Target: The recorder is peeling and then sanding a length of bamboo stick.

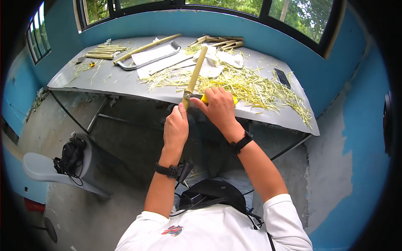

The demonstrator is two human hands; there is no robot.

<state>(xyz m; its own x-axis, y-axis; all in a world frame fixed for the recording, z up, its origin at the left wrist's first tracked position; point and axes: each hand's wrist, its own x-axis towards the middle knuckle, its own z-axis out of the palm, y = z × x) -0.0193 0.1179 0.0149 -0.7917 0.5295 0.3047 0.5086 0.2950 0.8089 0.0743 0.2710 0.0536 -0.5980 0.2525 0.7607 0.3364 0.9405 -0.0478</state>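
My left hand (pixel 176 129) is closed round the lower end of a bamboo stick (pixel 195 77), which slants up and away over the table's front edge. In my right hand (pixel 220 109) is a yellow-handled knife (pixel 204 99), gripped with the fingers over its handle. Its blade lies across the stick just above my left hand, and my right thumb points toward the stick. Pale green-yellow bamboo shavings (pixel 255 85) are heaped on the table beyond and to the right of my right hand.
On the grey-topped table (pixel 125 83) lie a bow saw (pixel 146 66), a long bamboo pole (pixel 146 49), short bamboo pieces (pixel 102 52), more bamboo pieces (pixel 222 43) at the back, white paper (pixel 211 67) and a phone (pixel 282 78). A grey chair (pixel 42 167) holding a black bag (pixel 70 155) stands at left.
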